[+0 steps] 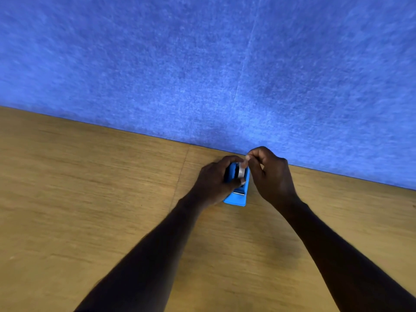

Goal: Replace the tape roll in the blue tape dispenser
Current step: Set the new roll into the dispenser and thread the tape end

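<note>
The blue tape dispenser (236, 198) stands on the wooden table near the blue wall, its cutter end towards me. A tape roll (241, 171) sits in its cradle, partly hidden by fingers. My left hand (213, 180) wraps the dispenser's left side and holds it down. My right hand (269, 174) is just right of it, thumb and forefinger pinched on the tape's loose end above the roll.
The wooden table (90, 199) spreads wide to the left and towards me, with a seam running left of the dispenser. A blue felt wall (202, 64) rises directly behind the dispenser.
</note>
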A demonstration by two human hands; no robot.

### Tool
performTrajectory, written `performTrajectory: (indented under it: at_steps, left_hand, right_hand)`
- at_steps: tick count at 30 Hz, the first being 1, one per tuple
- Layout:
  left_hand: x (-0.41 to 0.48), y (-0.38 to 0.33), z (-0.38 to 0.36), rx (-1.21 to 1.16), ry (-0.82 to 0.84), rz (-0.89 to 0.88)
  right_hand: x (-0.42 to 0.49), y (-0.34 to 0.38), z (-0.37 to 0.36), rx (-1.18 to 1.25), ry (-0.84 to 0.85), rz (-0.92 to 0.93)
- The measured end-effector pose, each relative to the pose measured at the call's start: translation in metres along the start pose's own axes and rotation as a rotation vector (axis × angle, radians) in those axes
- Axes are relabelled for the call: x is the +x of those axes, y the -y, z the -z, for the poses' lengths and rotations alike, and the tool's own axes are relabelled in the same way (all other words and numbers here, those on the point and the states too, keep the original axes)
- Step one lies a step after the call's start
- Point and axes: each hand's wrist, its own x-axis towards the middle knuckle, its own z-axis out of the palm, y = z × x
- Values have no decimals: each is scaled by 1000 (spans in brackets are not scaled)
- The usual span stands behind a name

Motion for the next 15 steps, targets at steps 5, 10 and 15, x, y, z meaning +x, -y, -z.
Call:
performTrajectory:
  at_steps: [5, 10, 15]
  left_hand:
    - [0, 1, -2, -12, -17, -5]
    - [-1, 5, 1, -173, 36, 97]
    - [-3, 5, 0, -205, -18, 76]
  right_hand:
    - [-6, 3, 2, 22, -5, -2]
    - [-16, 5, 4, -11, -21, 13]
    - [-29, 5, 3, -20, -25, 51]
